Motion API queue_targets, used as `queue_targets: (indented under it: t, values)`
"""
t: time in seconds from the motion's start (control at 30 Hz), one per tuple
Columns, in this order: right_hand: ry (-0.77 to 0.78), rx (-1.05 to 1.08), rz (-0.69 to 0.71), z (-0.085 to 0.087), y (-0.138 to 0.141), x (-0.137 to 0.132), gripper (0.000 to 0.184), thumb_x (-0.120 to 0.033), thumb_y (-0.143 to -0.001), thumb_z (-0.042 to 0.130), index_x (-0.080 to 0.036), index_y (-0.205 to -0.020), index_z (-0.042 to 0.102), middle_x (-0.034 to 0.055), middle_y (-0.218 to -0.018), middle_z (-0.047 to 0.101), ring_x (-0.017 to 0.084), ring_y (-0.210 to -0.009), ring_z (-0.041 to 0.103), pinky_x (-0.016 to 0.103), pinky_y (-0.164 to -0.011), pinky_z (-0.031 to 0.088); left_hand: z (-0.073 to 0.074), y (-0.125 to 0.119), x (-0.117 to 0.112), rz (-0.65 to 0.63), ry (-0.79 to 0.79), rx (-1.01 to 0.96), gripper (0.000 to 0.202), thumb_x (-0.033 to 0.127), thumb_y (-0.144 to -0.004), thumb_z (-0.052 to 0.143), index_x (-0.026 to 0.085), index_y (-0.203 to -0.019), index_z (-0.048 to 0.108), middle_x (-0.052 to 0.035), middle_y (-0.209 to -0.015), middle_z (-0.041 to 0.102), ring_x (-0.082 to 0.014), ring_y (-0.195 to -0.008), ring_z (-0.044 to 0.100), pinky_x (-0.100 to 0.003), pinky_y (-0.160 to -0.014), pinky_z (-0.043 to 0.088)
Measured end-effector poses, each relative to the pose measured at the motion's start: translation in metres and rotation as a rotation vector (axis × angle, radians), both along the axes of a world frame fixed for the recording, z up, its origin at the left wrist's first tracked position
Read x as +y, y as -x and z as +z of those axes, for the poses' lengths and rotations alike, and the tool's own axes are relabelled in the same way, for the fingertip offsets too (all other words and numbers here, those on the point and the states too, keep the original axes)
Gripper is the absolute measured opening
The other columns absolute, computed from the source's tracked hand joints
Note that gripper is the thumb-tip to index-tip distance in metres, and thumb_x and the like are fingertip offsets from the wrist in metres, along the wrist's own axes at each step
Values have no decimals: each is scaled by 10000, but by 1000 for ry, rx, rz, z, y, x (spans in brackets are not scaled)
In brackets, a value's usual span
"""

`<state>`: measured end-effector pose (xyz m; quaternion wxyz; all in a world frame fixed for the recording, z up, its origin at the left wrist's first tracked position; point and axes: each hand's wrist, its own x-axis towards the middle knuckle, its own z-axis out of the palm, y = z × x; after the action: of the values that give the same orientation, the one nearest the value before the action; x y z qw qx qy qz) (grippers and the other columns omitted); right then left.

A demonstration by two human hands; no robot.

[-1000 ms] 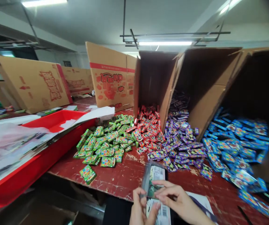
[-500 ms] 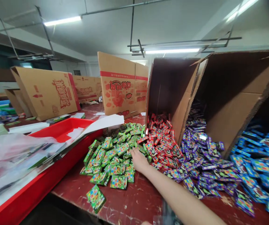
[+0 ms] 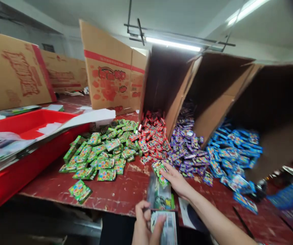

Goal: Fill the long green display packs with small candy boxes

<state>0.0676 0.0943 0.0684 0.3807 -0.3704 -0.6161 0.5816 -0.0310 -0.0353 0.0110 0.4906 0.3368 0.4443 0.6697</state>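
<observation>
My right hand (image 3: 175,180) is closed on a small green packet (image 3: 159,173) with a colourful print. It holds the packet over the upper end of a clear plastic pouch (image 3: 153,192) with a green printed area. Below, at the table's front edge, my left hand (image 3: 145,224) grips the lower part of this pouch, thumb over a pale panel with a barcode. A heap of similar green packets (image 3: 98,154) lies to the left on the dark red table (image 3: 128,185). One loose green packet (image 3: 80,191) lies near the edge.
Heaps of red packets (image 3: 154,136), purple packets (image 3: 187,149) and blue packets (image 3: 234,149) spill from open cardboard boxes (image 3: 187,88). On the left stands a red tray (image 3: 47,163) with papers and plastic in it. Printed cartons (image 3: 113,78) stand behind.
My right hand has moved from the green heap down and right, bringing a green packet to the pouch. My left hand has come into view with the pouch. The view has turned right.
</observation>
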Motion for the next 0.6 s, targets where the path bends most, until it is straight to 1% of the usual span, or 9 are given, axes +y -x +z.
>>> queue_targets:
  t: [0.07,0.1,0.2,0.27,0.3,0.37,0.47,0.53,0.6]
  values:
    - [-39,52,-99,1,-27,-19,479,-463,-712,685,-215,-1109,583,64,-1010,671,201,-909,631,323,-808,498,17,-8,-7,-72,-10,38,461,429,-720,665,239,-972,329,-44,-816,700,-188,-707,660,-281,-679,486]
    - [-52,65,-142,1,-38,-27,452,-440,-698,707,-210,-1074,609,67,-1033,666,211,-954,613,340,-852,479,24,-11,-10,-116,-6,61,435,401,-737,655,241,-976,328,-39,-835,691,-186,-726,658,-282,-689,487]
    - [-81,161,-283,4,-57,-45,443,-420,-695,716,-208,-1068,609,82,-1067,654,220,-953,607,346,-821,490,36,-21,-13,-196,6,147,405,355,-754,645,243,-979,328,-19,-814,657,-184,-727,649,-282,-668,496]
    - [-124,238,-340,7,-62,-53,473,-426,-721,692,-221,-1130,573,85,-1107,634,217,-986,591,336,-819,490,38,-27,-14,-195,-2,184,412,351,-748,652,244,-978,327,-16,-807,651,-191,-746,651,-293,-683,500]
    - [-152,248,-342,9,-63,-58,472,-425,-728,684,-228,-1141,569,83,-1116,629,215,-997,584,333,-825,487,37,-30,-13,-181,-9,183,420,356,-745,655,245,-981,325,-22,-822,658,-194,-757,654,-299,-696,500]
    - [-209,169,-280,12,-66,-66,401,-403,-745,673,-227,-1099,610,76,-1094,633,214,-996,580,331,-847,473,34,-33,-11,-144,-23,162,461,376,-722,675,249,-986,318,-38,-856,681,-195,-740,664,-303,-694,502]
    - [-280,-14,-158,11,-72,-74,261,-358,-794,626,-214,-1006,676,70,-981,645,207,-928,594,332,-846,463,27,-36,-9,-82,-6,161,537,406,-676,714,249,-992,308,-42,-782,704,-193,-618,668,-285,-589,499]
    - [-321,-69,-92,10,-79,-77,240,-345,-816,600,-213,-997,686,65,-918,630,196,-892,592,333,-837,461,26,-36,-9,-71,-5,170,550,405,-669,721,245,-1001,312,-38,-748,702,-205,-639,674,-297,-605,505]
    - [-346,-79,-3,7,-85,-80,221,-339,-816,602,-214,-973,696,65,-931,608,189,-892,586,336,-836,462,27,-35,-12,-95,-17,196,517,392,-703,695,237,-1022,319,-44,-782,696,-211,-711,676,-306,-648,511]
